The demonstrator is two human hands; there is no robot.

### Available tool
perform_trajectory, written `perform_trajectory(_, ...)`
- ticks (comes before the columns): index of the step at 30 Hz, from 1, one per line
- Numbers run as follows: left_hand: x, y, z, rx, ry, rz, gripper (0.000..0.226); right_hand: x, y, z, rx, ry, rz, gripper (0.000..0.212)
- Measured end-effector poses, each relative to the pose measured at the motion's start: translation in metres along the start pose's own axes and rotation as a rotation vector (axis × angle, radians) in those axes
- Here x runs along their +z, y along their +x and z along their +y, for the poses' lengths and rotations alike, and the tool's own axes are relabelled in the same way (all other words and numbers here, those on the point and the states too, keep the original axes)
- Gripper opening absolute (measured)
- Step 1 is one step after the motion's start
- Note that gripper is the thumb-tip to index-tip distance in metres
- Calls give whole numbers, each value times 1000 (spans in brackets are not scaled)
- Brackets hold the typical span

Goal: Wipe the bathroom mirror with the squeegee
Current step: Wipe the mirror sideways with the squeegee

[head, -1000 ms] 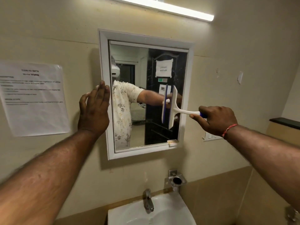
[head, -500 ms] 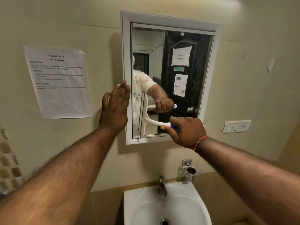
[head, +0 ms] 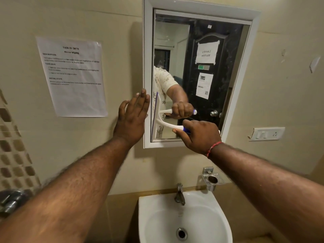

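Observation:
A white-framed mirror (head: 233,50) hangs on the beige wall. My right hand (head: 201,135) grips the blue-and-white handle of a white squeegee (head: 157,118). Its blade stands upright against the glass at the mirror's lower left edge. My left hand (head: 132,120) presses flat, fingers straight, on the wall and the mirror frame's left side. The glass reflects a dark door with papers, an arm and the squeegee.
A white sink (head: 152,216) with a tap (head: 179,194) sits below the mirror. A metal cup holder (head: 212,180) juts from the wall at the right. A switch plate (head: 267,134) is further right, and a taped instruction sheet (head: 73,78) hangs at the left.
The squeegee has swept from the mirror's right side across to its lower left edge. My left hand has stayed flat beside the frame. The camera view has tilted down.

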State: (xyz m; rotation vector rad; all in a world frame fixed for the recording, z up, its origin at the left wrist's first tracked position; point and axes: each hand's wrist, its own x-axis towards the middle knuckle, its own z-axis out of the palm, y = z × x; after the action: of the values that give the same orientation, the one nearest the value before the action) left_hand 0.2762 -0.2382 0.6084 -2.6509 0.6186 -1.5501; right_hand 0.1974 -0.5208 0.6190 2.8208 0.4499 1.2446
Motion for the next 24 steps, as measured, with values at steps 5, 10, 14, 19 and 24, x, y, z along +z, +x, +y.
perform_trajectory(5,1,-2,1,-7,-19,-3,78,-1,3,2,-14,-33,-21,56)
perform_trajectory(10,0,-4,2,-6,-22,4,77,-3,8,2,-69,-73,-3,55)
perform_trajectory(14,0,-6,2,-7,-19,-6,78,-1,8,2,-84,-80,17,55)
perform_trajectory(19,2,-6,4,-13,-18,-12,83,-1,8,3,-76,-65,-4,54)
perform_trajectory(24,1,-8,6,-16,-34,-11,80,2,5,5,-35,-60,-38,55)
